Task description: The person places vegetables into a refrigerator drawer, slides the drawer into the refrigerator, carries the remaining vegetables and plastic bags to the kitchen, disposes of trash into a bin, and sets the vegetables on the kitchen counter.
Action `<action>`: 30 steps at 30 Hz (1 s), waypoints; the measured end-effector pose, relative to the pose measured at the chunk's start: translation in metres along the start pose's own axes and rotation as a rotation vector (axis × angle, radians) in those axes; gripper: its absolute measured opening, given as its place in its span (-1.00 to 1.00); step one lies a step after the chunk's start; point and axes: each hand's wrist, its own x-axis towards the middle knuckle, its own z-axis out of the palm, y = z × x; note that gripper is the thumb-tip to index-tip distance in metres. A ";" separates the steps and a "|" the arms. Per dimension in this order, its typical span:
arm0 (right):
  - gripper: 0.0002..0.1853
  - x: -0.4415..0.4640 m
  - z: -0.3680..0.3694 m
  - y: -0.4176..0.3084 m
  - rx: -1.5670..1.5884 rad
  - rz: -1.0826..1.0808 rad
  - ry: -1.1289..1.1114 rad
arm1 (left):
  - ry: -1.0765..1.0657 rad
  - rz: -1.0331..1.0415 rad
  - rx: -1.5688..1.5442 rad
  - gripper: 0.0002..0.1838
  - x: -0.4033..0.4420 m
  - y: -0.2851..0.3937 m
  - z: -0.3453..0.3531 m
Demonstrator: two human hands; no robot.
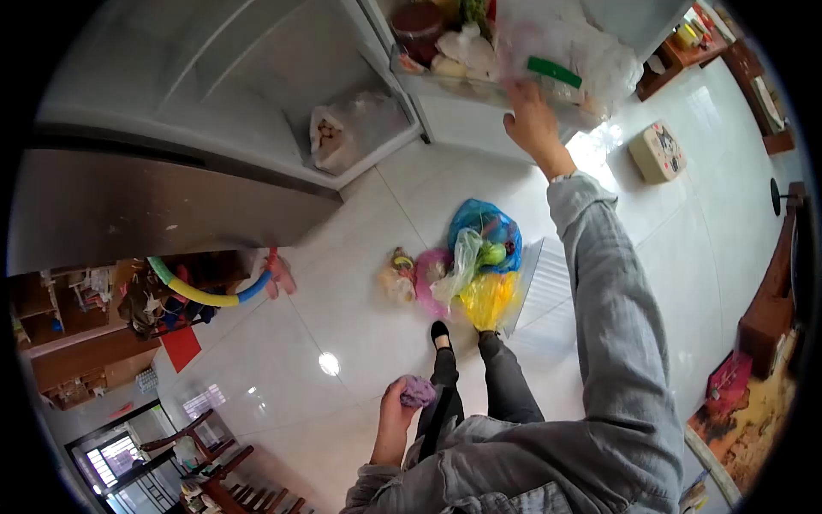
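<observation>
My left hand (396,415) is closed round a crumpled purple cleaning cloth (418,391), low beside my legs. My right hand (533,120) reaches up to the open fridge door. Its fingers are on a clear plastic bag (599,64) with a green strip, at the door shelf (454,86); the fingertips are partly hidden by the plastic. Left of the bag, the shelf holds a dark red jar (417,27) and several wrapped foods.
On the tiled floor lie a blue bag (475,212) with vegetables, a yellow bag (492,300), a pink bag (428,283) and a clear ribbed drawer (541,287). A bag of eggs (334,141) sits inside the fridge. A cartoon-printed stool (658,152) stands right.
</observation>
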 end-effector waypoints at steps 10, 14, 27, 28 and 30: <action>-0.40 -0.080 0.006 -0.056 0.072 -0.017 0.135 | 0.052 -0.054 0.186 -0.77 0.044 0.048 -0.071; -0.51 -0.229 0.039 -0.045 0.238 0.324 -0.044 | 0.101 -0.074 0.152 -0.82 0.070 0.059 -0.073; -0.58 -0.518 0.079 -0.180 0.877 1.060 -0.835 | 0.007 -0.021 0.487 -0.78 0.120 -0.020 0.004; -0.58 -0.521 0.081 -0.159 0.807 1.059 -0.828 | 0.018 0.040 0.496 -0.80 0.128 -0.024 0.010; -0.57 -0.521 0.069 -0.124 0.720 1.064 -0.796 | 0.034 0.148 0.506 -0.81 0.139 -0.026 0.023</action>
